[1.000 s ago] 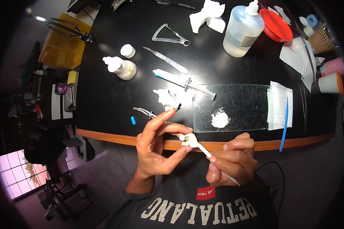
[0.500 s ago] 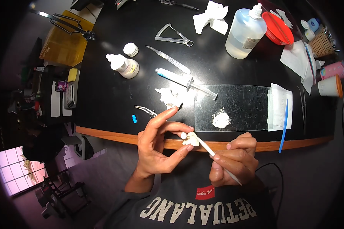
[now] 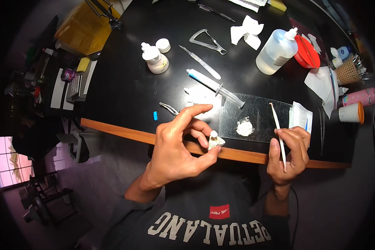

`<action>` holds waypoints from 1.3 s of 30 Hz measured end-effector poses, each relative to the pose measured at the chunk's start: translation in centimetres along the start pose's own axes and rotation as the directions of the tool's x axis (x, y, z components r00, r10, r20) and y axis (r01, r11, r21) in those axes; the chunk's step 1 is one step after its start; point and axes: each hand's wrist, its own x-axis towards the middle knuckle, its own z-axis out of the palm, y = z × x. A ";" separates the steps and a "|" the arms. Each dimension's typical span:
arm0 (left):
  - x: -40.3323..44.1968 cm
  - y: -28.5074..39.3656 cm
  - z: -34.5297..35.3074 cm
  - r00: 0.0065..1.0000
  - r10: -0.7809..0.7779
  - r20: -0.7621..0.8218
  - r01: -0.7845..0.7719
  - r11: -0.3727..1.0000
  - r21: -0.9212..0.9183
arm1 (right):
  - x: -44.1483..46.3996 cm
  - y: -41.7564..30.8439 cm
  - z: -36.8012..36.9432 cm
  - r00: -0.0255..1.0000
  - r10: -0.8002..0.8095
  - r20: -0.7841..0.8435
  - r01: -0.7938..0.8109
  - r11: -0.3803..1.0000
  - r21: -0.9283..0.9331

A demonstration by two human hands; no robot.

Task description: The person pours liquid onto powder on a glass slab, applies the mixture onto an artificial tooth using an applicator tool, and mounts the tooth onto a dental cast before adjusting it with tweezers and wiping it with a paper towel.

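Between the thumb and fingertips of my left hand [image 3: 180, 146] is a small cream-white piece [image 3: 216, 142] with a round knob on top and a dotted, grid-like face. It is held just above the wooden table edge. My right hand [image 3: 288, 153] grips a slim white stick tool [image 3: 280, 135], pointing up, its bent tip darker than the shaft. That tool is apart from the piece, over the right part of a scratched glass slab [image 3: 263, 109]. A heap of white powder or paste [image 3: 245, 126] lies on the slab between both hands.
Behind the hands lie a blue-tipped syringe [image 3: 214, 86], a scalpel [image 3: 200, 62] and a metal caliper [image 3: 208, 41]. A white dropper bottle [image 3: 155, 59] stands left, a large clear bottle [image 3: 275, 52] right. Metal tweezers [image 3: 168, 108] and a blue cap [image 3: 155, 116] lie near the left hand.
My right hand has drawn the white stick tool off the cream-white piece and moved it right and up. The left hand has turned the piece. The camera view has shifted.
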 end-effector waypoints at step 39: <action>-0.3 -0.6 1.1 0.996 -0.091 0.019 0.092 0.933 -0.349 | -2.3 -4.4 4.8 0.994 0.072 -0.085 0.003 0.747 0.665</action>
